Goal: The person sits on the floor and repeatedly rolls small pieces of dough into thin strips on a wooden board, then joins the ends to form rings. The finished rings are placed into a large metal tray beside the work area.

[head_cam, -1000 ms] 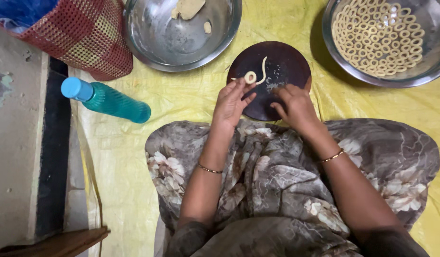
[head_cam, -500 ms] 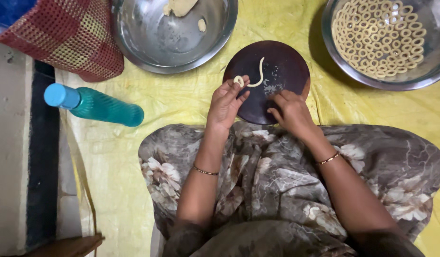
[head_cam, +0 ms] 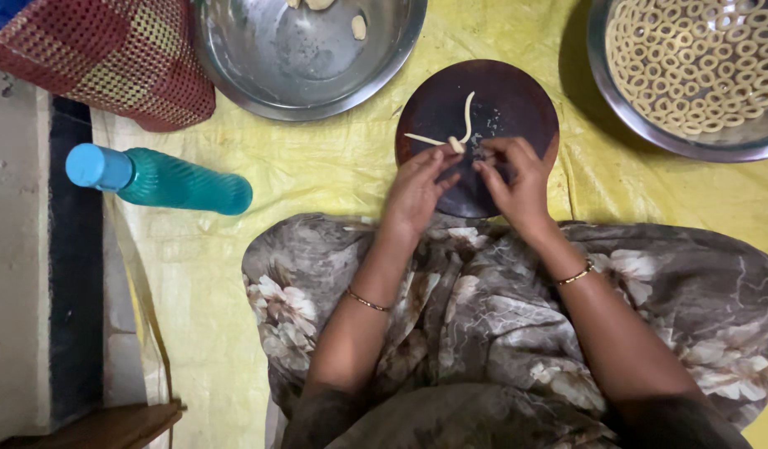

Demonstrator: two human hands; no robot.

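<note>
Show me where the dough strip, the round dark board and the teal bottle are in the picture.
dough strip [head_cam: 465,116]: head view, on the upright stretch of the strip.
round dark board [head_cam: 517,96]: head view, on a bare part of its top right.
teal bottle [head_cam: 184,185]: head view, on the ribbed body, lying on its side.

Our grips meet over the round dark wooden board [head_cam: 517,91]. Beyond them to the left sits a large steel bowl [head_cam: 259,83], to the right a steel bowl of dough rings [head_cam: 625,125]. Bare yellow plastic sheet [head_cam: 326,166] lies left, until the lying teal plastic bottle [head_cam: 180,183].
</note>
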